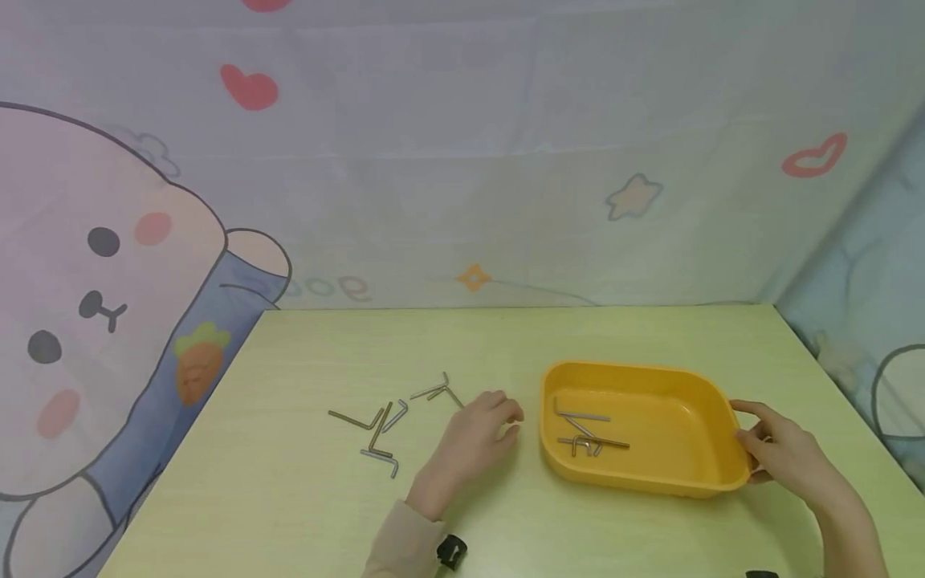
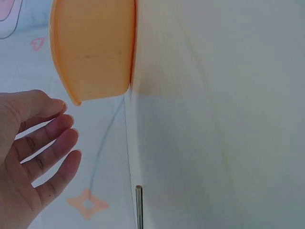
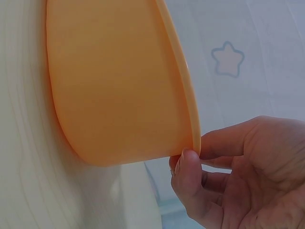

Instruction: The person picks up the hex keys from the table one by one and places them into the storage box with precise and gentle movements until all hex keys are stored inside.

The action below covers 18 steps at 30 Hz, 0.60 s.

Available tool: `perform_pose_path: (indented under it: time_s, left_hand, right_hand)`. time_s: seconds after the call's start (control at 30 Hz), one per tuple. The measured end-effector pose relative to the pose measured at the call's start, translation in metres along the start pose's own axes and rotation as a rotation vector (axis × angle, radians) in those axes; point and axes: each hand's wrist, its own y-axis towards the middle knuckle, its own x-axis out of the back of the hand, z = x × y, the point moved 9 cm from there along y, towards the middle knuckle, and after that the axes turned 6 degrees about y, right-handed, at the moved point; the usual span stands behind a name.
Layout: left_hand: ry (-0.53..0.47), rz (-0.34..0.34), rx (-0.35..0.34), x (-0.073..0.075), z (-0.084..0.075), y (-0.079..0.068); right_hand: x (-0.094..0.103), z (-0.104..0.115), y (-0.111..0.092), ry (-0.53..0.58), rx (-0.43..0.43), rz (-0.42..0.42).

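Observation:
A yellow plastic tray stands on the right half of the table, with several L-shaped Allen keys lying in its left part. My right hand holds the tray's right end, thumb and fingers at the rim, as the right wrist view also shows. Just left of the tray is my left hand, palm side toward it, fingers loosely bent and holding nothing. In the left wrist view a gap separates its fingertips from the tray wall. Several more Allen keys lie left of that hand; one end shows in that view.
The pale wooden table ends at a hanging cloth printed with a cartoon animal, hearts and a star. A small black object sits by the left sleeve. Another dark piece shows at the bottom edge.

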Motion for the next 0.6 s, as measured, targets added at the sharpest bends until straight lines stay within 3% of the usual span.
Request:
perform_pose_path:
  time_s: [0.2, 0.6]
  left_hand:
    - [-0.024, 0.012, 0.06, 0.004, 0.016, -0.007]
    - [-0.051, -0.043, 0.209, 0.018, 0.063, -0.019]
  right_hand:
    - [-0.001, -0.001, 0.0, 0.003, -0.008, 0.011]
    - [0.0, 0.003, 0.0, -0.006, -0.002, 0.006]
